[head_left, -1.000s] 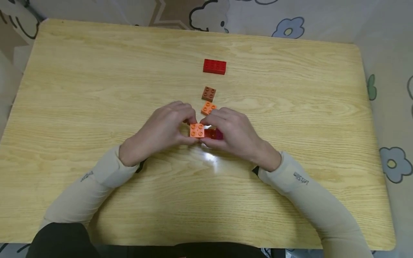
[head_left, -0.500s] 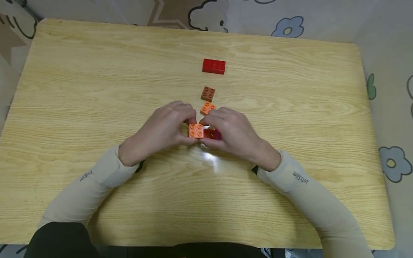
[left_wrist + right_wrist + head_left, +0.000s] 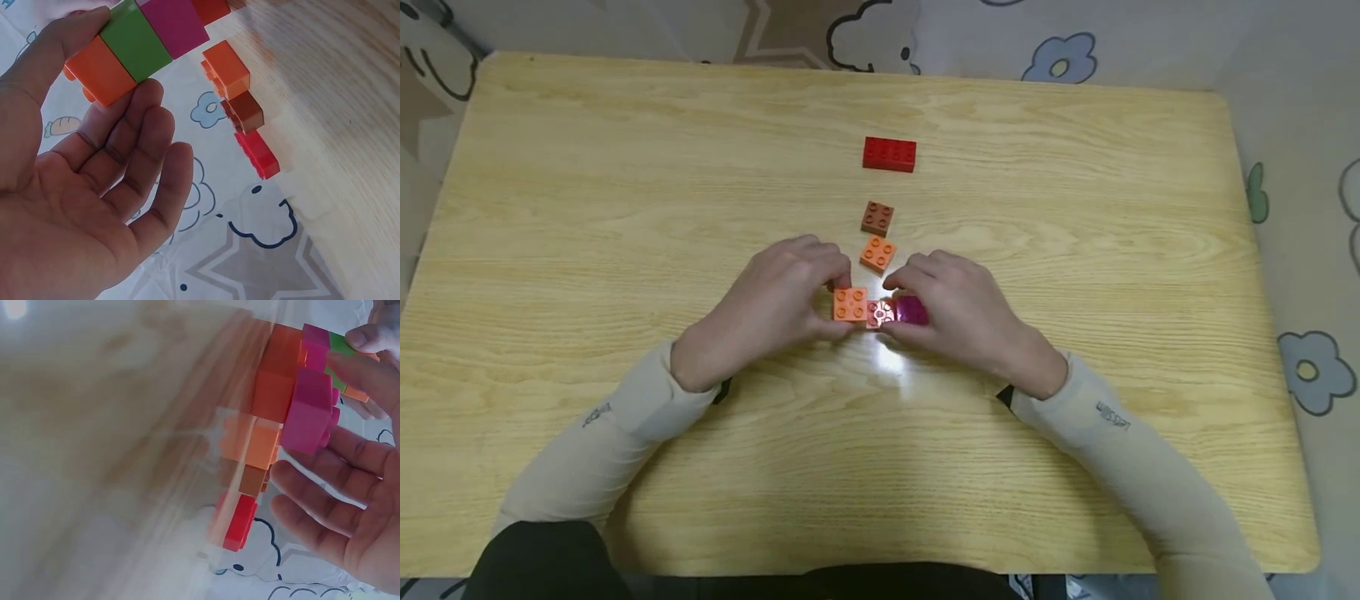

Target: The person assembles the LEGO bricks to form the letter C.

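Observation:
Between thumb and fingers, my left hand (image 3: 767, 296) pinches a stack of toy building bricks (image 3: 119, 53): orange on top, then green, then magenta. Under it lies an orange-red base brick (image 3: 275, 375), low at the table. A second magenta brick (image 3: 307, 409) sits at the other end of that base, studs up. My right hand (image 3: 958, 308) is round this magenta brick with thumb and fingertips spread apart. In the head view a few shiny studs show between the orange top and the right thumb. The palm hides part of the second magenta brick there.
Beyond the hands, a loose orange brick (image 3: 877, 254), a brown brick (image 3: 877, 217) and a longer red brick (image 3: 889, 155) lie in a line on the wood-grain table (image 3: 640, 167). Patterned walls stand behind and to the right of the table.
My right hand has shifted right, away from the orange-topped stack, and its fingertips have parted. Base studs and more of the second magenta brick now show. My left hand keeps its hold.

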### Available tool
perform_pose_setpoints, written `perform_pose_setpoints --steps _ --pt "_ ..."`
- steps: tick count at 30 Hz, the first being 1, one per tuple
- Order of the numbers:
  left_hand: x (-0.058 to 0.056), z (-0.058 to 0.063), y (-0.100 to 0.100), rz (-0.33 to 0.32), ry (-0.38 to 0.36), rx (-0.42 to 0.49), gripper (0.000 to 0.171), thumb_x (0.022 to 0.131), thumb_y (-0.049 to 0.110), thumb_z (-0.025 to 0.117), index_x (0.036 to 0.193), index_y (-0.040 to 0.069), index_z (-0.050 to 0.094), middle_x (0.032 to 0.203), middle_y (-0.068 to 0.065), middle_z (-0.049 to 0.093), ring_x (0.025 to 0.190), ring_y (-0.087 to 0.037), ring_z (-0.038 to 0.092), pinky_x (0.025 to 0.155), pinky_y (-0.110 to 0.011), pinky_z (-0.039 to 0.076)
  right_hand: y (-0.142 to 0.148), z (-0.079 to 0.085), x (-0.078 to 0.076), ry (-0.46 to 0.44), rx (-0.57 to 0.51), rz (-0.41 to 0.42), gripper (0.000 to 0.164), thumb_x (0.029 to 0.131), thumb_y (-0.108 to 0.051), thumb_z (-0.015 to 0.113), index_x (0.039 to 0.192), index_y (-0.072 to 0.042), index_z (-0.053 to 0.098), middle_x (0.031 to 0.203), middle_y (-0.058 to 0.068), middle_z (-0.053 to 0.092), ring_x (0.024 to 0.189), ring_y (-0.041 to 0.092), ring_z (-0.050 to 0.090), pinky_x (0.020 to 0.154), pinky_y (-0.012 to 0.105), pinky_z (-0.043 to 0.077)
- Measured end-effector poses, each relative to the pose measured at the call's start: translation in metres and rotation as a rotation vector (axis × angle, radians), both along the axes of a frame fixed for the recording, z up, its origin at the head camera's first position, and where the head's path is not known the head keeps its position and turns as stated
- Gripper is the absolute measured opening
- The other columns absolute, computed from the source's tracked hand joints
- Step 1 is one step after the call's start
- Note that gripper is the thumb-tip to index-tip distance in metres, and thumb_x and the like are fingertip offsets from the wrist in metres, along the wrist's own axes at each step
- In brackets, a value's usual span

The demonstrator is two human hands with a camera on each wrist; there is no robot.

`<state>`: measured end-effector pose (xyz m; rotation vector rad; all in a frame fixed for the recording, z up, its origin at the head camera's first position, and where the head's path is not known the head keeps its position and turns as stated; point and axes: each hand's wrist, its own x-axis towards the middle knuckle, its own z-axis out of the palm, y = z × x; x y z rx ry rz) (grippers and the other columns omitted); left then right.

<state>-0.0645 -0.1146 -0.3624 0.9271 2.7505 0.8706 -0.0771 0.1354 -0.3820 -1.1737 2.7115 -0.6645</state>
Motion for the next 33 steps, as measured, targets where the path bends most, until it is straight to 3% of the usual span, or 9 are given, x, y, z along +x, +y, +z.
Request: perform_pose_setpoints --steps 8,15,19,24,28,33 --pt "0.002 0.001 -0.001 -0.006 0.001 -0.013 0.039 0.075 0.017 0.102 0.093 0.004 0.071 0.092 -0.006 0.072 0.088 -0.027 0.061 0.084 -0.046 0.051 0.009 -0.006 0.002 0.04 0.074 0.04 0.045 0.088 -0.033 0.092 0.113 0.0 0.077 0.1 0.011 0.072 0.086 0.029 0.065 0.077 0.044 0.056" --pt "0.005 -0.002 -0.002 0.02 -0.057 -0.016 0.038 0.077 0.018 0.101 0.097 0.004 0.072 0.096 -0.006 0.072 0.091 -0.027 0.061 0.081 -0.044 0.051 0.007 -0.011 0.006 0.083 0.067 0.066 0.033 0.088 -0.026 0.089 0.105 -0.001 0.075 0.093 0.009 0.07 0.08 0.026 0.063 0.072 0.042 0.057" --pt "0.002 -0.001 -0.005 0.027 -0.128 -0.021 0.042 0.078 0.026 0.101 0.102 0.006 0.073 0.102 -0.004 0.073 0.099 -0.026 0.063 0.087 -0.045 0.053 0.007 -0.01 0.006 0.097 0.063 0.066 0.033 0.087 -0.024 0.091 0.103 -0.001 0.075 0.091 0.009 0.07 0.08 0.027 0.064 0.073 0.043 0.058" --pt "-0.006 0.006 -0.015 0.018 -0.245 -0.013 0.053 0.077 0.031 0.103 0.115 0.008 0.075 0.106 -0.004 0.072 0.104 -0.026 0.065 0.095 -0.046 0.052 0.007 -0.01 0.004 0.108 0.064 0.069 0.032 0.088 -0.024 0.09 0.103 -0.001 0.075 0.091 0.009 0.071 0.079 0.027 0.064 0.072 0.043 0.057" --pt "-0.016 0.013 -0.025 0.006 -0.332 -0.017 0.047 0.084 0.019 0.098 0.122 0.005 0.074 0.108 -0.007 0.072 0.106 -0.028 0.066 0.099 -0.049 0.051 0.007 -0.009 0.002 0.107 0.074 0.072 0.031 0.088 -0.025 0.089 0.104 -0.001 0.075 0.091 0.008 0.071 0.079 0.026 0.063 0.072 0.042 0.057" --pt "-0.033 0.009 -0.023 0.015 -0.32 -0.02 0.03 0.093 0.005 0.088 0.119 0.001 0.074 0.108 -0.01 0.073 0.105 -0.029 0.067 0.098 -0.049 0.054 0.007 -0.007 0.002 0.093 0.1 0.069 0.033 0.089 -0.026 0.089 0.105 -0.001 0.075 0.093 0.009 0.071 0.081 0.027 0.065 0.074 0.042 0.058"
